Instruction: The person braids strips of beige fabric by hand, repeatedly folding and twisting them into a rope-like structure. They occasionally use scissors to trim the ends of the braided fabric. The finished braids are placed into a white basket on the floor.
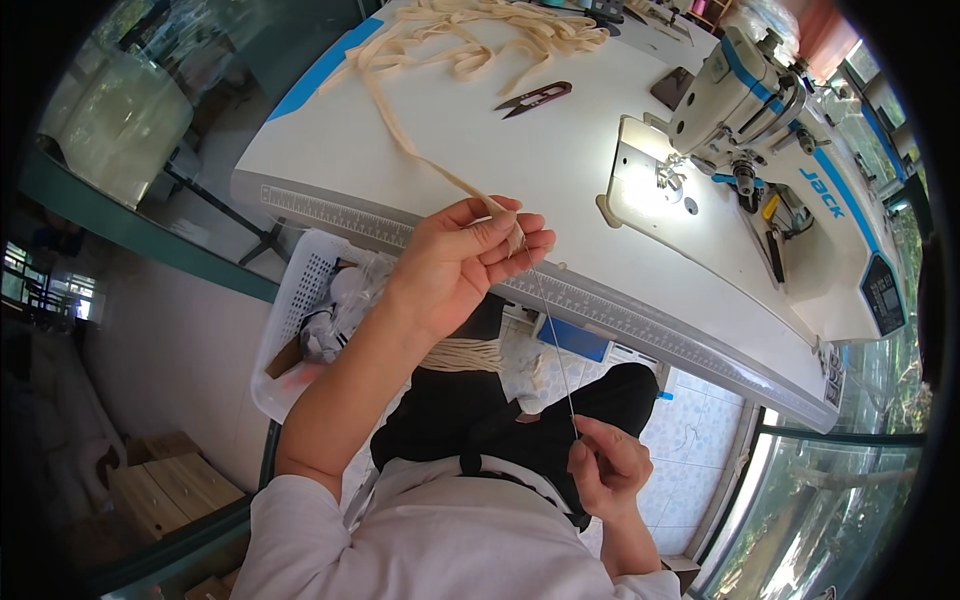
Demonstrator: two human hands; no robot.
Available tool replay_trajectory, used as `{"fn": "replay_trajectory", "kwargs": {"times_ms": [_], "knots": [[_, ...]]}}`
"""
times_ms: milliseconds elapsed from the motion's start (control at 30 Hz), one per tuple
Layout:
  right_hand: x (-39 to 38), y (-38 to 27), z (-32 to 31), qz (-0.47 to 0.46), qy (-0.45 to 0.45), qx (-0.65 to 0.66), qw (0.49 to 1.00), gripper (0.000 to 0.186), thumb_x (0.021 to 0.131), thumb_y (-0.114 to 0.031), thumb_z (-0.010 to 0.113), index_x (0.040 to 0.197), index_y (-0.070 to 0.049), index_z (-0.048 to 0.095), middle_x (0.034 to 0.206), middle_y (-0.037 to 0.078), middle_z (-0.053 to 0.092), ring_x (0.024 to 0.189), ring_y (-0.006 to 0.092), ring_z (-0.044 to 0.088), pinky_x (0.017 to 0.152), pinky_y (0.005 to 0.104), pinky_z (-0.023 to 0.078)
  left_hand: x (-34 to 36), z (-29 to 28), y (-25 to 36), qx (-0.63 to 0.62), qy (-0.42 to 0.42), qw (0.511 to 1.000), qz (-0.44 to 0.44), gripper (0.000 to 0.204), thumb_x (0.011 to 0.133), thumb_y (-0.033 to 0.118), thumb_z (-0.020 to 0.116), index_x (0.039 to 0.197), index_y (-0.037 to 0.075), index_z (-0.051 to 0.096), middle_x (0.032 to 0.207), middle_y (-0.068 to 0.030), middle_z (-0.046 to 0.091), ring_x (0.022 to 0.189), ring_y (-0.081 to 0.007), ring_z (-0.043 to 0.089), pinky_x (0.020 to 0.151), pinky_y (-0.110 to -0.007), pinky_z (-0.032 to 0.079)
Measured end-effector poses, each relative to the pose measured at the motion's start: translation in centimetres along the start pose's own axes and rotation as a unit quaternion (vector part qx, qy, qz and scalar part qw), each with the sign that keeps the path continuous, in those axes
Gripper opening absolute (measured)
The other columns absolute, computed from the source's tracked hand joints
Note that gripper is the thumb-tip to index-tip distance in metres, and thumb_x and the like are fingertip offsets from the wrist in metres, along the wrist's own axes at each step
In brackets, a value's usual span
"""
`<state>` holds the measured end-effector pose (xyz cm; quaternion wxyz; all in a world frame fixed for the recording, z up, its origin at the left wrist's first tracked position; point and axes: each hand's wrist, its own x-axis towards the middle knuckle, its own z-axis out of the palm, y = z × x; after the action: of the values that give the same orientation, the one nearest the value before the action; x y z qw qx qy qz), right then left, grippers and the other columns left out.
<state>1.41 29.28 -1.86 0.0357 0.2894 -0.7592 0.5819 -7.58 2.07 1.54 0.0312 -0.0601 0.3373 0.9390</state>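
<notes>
Near the table's front edge, my left hand point(470, 250) pinches the end of a beige fabric strip point(415, 150) between thumb and fingers. The strip runs from there back to a tangled pile at the far side of the table. A thin thread point(556, 335) stretches taut from the pinched end down to my right hand point(608, 465), low over my lap. Its thumb and index finger are closed on the thread; whether a needle is also between them is too small to tell.
Thread snips point(535, 98) lie on the white table point(330, 150). A lit sewing machine point(780, 120) stands at the right, with a dark phone-like object point(672, 88) beside it. A ruler strip point(620, 315) lines the front edge. Below left is a white plastic basket point(290, 300) with bagged items.
</notes>
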Motion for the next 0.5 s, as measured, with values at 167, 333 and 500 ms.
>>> {"fn": "replay_trajectory", "kwargs": {"times_ms": [167,333,500], "knots": [[0.1,0.0,0.0,0.004,-0.01,0.001,1.0,0.026,0.082,0.004,0.061,0.107,0.006,0.066,0.065,0.004,0.062,0.051,0.0081,0.056,0.05,0.0202,0.041,-0.3,0.0,-0.1,0.031,0.01,0.999,0.002,0.015,0.096,0.008,0.057,0.108,0.001,0.061,0.105,-0.0159,0.068,0.103,-0.0303,0.067,0.092,-0.038,0.055],[0.6,0.0,0.3,-0.016,-0.001,-0.008,1.0,0.034,0.072,0.011,0.06,0.105,0.008,0.066,0.057,0.003,0.05,0.047,0.0135,0.046,0.047,0.0247,0.038,-0.7,0.6,-0.2,0.087,0.027,0.996,0.025,0.014,0.094,0.007,0.06,0.105,-0.002,0.059,0.101,-0.0179,0.068,0.096,-0.0306,0.069,0.088,-0.038,0.056],[0.9,0.8,1.0,0.015,-0.053,-0.035,0.998,0.027,0.083,0.006,0.06,0.109,0.006,0.065,0.069,0.007,0.064,0.058,0.011,0.061,0.054,0.0222,0.046,-2.2,-0.3,-0.6,0.193,0.037,0.98,0.007,0.013,0.093,0.005,0.061,0.104,-0.001,0.06,0.096,-0.0163,0.069,0.092,-0.0284,0.07,0.082,-0.037,0.058]]}}
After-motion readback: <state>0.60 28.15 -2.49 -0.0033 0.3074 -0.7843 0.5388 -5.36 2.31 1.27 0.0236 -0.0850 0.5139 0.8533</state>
